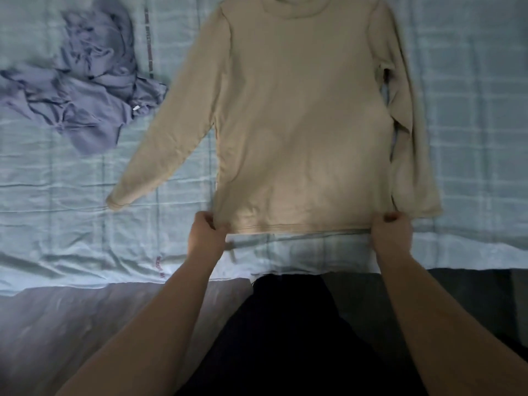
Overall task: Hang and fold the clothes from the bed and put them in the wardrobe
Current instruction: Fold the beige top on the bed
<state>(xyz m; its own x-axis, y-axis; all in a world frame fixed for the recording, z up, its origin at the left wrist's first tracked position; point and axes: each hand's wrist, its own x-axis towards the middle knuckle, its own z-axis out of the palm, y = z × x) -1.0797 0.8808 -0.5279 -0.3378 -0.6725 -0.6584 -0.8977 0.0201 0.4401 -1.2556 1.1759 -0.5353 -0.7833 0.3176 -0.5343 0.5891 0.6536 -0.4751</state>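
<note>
A beige long-sleeved top (pixel 300 118) lies spread flat on the bed, collar at the far side and hem toward me. One sleeve stretches out to the lower left; the other runs down along its right side. My left hand (pixel 207 228) pinches the hem's left corner. My right hand (pixel 391 228) pinches the hem's right corner. The hem is pulled straight between them.
A crumpled lavender garment (pixel 83 87) lies on the bed at the far left. The light blue checked bedsheet (pixel 57 195) covers the bed, whose near edge runs just in front of my dark trousers (pixel 285 338).
</note>
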